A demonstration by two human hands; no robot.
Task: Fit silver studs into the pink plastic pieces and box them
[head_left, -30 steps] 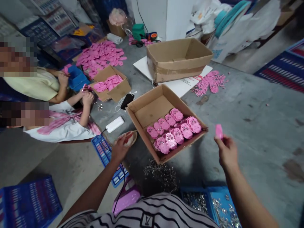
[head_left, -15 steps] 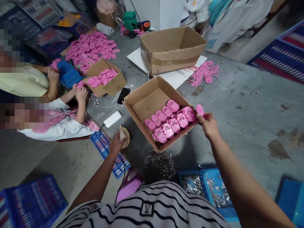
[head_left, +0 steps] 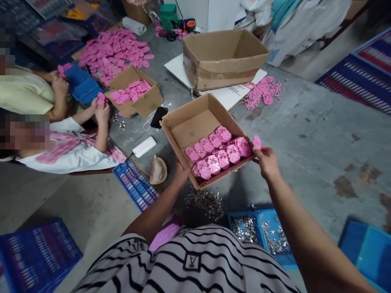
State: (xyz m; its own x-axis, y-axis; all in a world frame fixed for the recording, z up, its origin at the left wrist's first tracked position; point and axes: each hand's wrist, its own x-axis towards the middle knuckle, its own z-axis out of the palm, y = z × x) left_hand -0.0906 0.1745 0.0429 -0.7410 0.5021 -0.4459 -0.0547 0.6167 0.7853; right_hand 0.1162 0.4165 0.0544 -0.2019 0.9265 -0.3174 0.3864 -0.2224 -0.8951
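A shallow cardboard box [head_left: 189,130] is tilted toward me above the table, with rows of pink flower-shaped pieces [head_left: 213,164] bearing small shiny bits along its lower half. My right hand [head_left: 266,162] grips the box at its right corner, and a single pink piece [head_left: 257,142] sticks up from the same fingers. Against the lower left wall of the box is my left hand [head_left: 182,174], its fingers mostly hidden behind the cardboard. Just left of that hand stands a small round bowl [head_left: 163,171] with a pale crumpled thing [head_left: 156,171] in it.
Loose metal bits [head_left: 207,203] lie in front of me, beside a blue case [head_left: 259,228] of similar bits. A larger cardboard box [head_left: 226,73] stands behind. Two people at the left handle pink pieces near a pink heap [head_left: 113,51]. A phone [head_left: 159,117] and white power bank [head_left: 144,147] lie between.
My left hand has left the pale thing in the bowl and moved right to the box's lower left side. My right hand keeps its grip; the box is in nearly the same place.
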